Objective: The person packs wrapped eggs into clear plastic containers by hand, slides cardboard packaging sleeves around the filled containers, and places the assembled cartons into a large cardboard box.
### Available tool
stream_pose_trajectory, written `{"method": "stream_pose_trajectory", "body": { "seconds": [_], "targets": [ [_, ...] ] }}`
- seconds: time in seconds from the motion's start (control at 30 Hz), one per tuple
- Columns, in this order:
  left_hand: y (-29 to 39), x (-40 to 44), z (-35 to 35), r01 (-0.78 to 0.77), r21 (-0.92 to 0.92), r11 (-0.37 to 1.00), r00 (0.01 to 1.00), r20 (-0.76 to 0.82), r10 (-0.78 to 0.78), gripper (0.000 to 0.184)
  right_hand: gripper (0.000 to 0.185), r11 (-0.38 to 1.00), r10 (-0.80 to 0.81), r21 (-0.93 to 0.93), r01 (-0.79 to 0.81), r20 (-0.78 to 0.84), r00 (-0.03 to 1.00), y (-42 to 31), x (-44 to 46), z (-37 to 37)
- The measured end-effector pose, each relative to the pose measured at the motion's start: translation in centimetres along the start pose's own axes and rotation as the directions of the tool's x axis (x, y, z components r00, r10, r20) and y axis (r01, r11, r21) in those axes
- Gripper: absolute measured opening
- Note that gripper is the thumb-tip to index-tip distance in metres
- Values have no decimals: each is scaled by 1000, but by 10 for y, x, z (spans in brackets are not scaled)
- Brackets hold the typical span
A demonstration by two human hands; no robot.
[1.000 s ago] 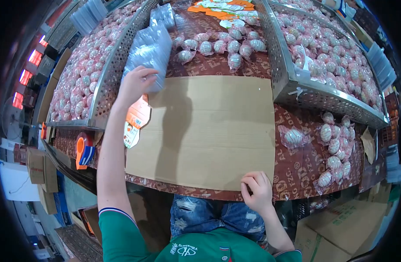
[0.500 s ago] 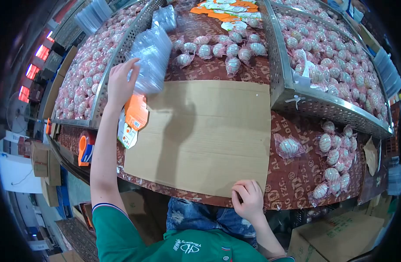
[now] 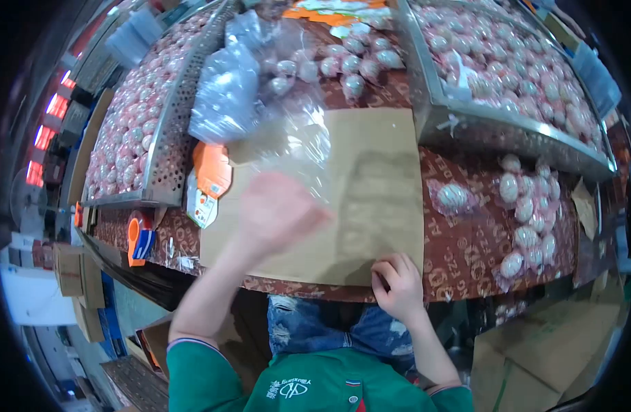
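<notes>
My left hand (image 3: 278,209), smeared by motion, is over the left part of a flat cardboard sheet (image 3: 377,185), its fingers closed on a clear plastic bag (image 3: 305,141). The bag stretches up and away from the hand, in front of some wrapped balls. Behind it to the left lies a stack of clear plastic bags (image 3: 223,96). My right hand (image 3: 399,287) rests at the sheet's front right corner, fingers loosely bent with a gap to the thumb and nothing visible in it. Orange printed cards (image 3: 211,168) lie by the sheet's left edge.
Metal trays full of wrapped striped balls stand at left (image 3: 168,144) and right (image 3: 528,130). More wrapped balls (image 3: 353,65) lie behind the sheet, and a single ball (image 3: 454,197) and a cluster (image 3: 528,213) to its right. A tape dispenser (image 3: 140,238) sits at the left table edge.
My left hand has moved from the bag stack toward me and to the right, drawing a clear plastic bag with it. My right hand stays at the cardboard's front corner.
</notes>
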State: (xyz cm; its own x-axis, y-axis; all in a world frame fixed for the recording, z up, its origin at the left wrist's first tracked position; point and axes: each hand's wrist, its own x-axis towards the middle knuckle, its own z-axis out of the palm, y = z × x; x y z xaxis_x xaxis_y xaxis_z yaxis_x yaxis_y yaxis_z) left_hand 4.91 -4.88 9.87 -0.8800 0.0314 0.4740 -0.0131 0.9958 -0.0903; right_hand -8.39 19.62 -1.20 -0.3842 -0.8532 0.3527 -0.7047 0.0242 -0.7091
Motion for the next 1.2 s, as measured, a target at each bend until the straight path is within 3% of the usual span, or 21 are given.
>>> {"method": "stream_pose_trajectory", "body": {
  "seconds": [0.07, 0.1, 0.23, 0.27, 0.4, 0.43, 0.5, 0.53, 0.57, 0.63, 0.67, 0.7, 0.8, 0.87, 0.93, 1.03, 1.07, 1.1, 1.13, 1.17, 1.2],
  "targets": [
    [40, -20, 55, 51, -162, 985, 987, 157, -25, 26, 12, 1000, -15, -18, 15, -8, 1000, 0, 0, 2],
    [51, -22, 63, 21, -230, 973, 985, 170, 19, 26, 12, 1000, -14, -16, 14, -27, 1000, 2, -1, 3],
    [84, -15, 77, 150, -399, 905, 986, 124, -109, 30, 11, 998, -53, 16, 54, -81, 995, 6, -8, 4],
    [86, -14, 67, 212, -354, 911, 969, 198, -148, 37, 11, 999, -34, -1, 34, -70, 997, 5, -12, 5],
    [61, -4, 64, 212, -221, 952, 977, 54, -205, 52, 12, 995, -45, -89, 44, -14, 999, 7, -13, 6],
    [52, -2, 70, 248, -183, 951, 966, 117, -229, 55, 13, 998, -62, -30, 61, -53, 997, 10, -16, 12],
    [43, -2, 89, 460, -201, 865, 849, 386, -361, 51, 14, 992, -116, -54, 113, -61, 991, 9, -16, 10],
    [42, -7, 102, 335, -294, 895, 935, 221, -277, 46, 14, 984, -168, -78, 162, -73, 983, 12, -14, 6],
    [42, -7, 102, 333, -297, 895, 936, 216, -277, 46, 15, 956, -236, -190, 224, -40, 971, 20, -13, -3],
    [47, -10, 103, 382, -280, 881, 916, 241, -321, 41, 21, 938, -174, -320, 136, -91, 981, 24, 7, -45],
    [52, -11, 103, 389, -283, 877, 913, 243, -327, 41, 38, 951, -150, -305, 56, -294, 944, 38, 19, -55],
    [57, -10, 101, 403, -254, 879, 907, 237, -348, 39, 50, 891, -113, -453, -45, -316, 942, 49, 30, -67],
    [67, -7, 104, 418, -223, 881, 905, 193, -380, 36, 58, 740, -140, -673, 0, -154, 978, 105, 51, -72],
    [69, -6, 107, 424, -221, 878, 904, 166, -394, 34, 54, 864, -26, -500, -53, -150, 988, 128, 61, -73],
    [72, -5, 107, 439, -226, 870, 898, 153, -413, 34, 49, 858, -39, -513, -24, -112, 993, 136, 55, -75],
    [69, -7, 111, 436, -240, 867, 899, 157, -408, 33, 43, 954, 62, -289, -74, -49, 997, 94, 37, -98],
    [68, -7, 111, 434, -243, 868, 900, 165, -404, 33, 41, 977, 202, -32, -210, -164, 965, 81, 20, -111],
    [68, -7, 110, 441, -251, 862, 897, 164, -411, 33, 39, 923, 356, 236, -303, -230, 906, 69, 1, -126],
    [69, -7, 110, 450, -258, 855, 892, 162, -421, 33, 38, 830, 532, 390, -398, -345, 773, 57, -21, -146],
    [69, -6, 110, 453, -260, 853, 891, 167, -423, 33, 41, 737, 595, 611, -288, -386, 705, 37, -37, -167],
    [70, -5, 110, 439, -249, 864, 898, 157, -411, 33, 48, 710, 679, 591, -383, -431, 594, 44, -56, -185]
  ]
}}
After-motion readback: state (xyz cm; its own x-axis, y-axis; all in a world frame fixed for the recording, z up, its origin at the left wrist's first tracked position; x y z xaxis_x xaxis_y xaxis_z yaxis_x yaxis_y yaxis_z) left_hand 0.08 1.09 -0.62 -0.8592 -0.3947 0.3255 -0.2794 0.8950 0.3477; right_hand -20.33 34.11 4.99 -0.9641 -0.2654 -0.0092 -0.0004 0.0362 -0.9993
